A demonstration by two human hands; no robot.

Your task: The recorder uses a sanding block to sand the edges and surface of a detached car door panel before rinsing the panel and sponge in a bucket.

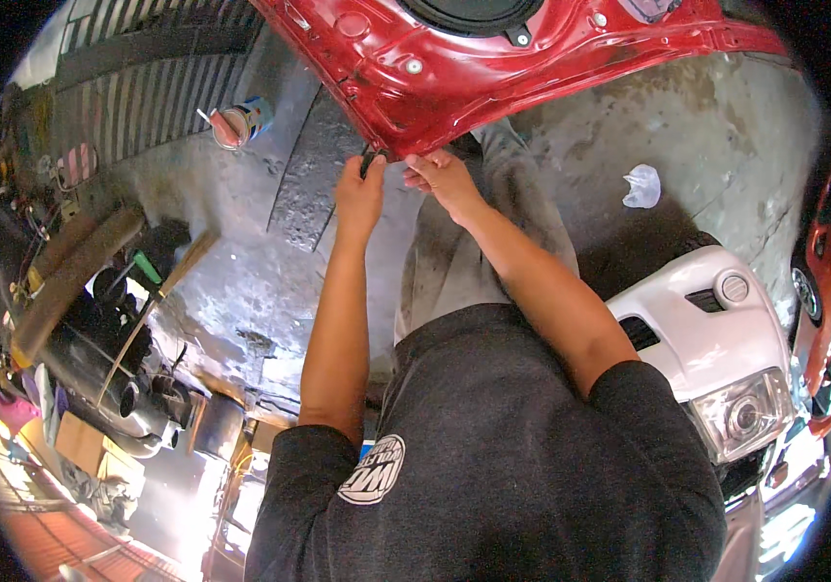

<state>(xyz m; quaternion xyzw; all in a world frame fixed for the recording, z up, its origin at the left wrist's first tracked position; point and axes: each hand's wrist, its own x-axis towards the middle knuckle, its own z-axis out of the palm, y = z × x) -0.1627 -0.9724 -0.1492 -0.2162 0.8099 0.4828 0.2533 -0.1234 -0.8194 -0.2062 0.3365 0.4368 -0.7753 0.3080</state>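
A red car door, its inner side showing, reaches down from the top of the view to a corner in front of me. My left hand is closed on a small black piece at that corner; its kind is too small to make out. Just to the right, my right hand has thumb and fingertips pinched together against the door's lower edge. What lies between those fingertips is hidden. A round black speaker is set in the door higher up.
A can with a brush on it stands on the floor at the left. A broom and dark car parts lie further left. At the right are a white bumper with a headlight and a crumpled white scrap.
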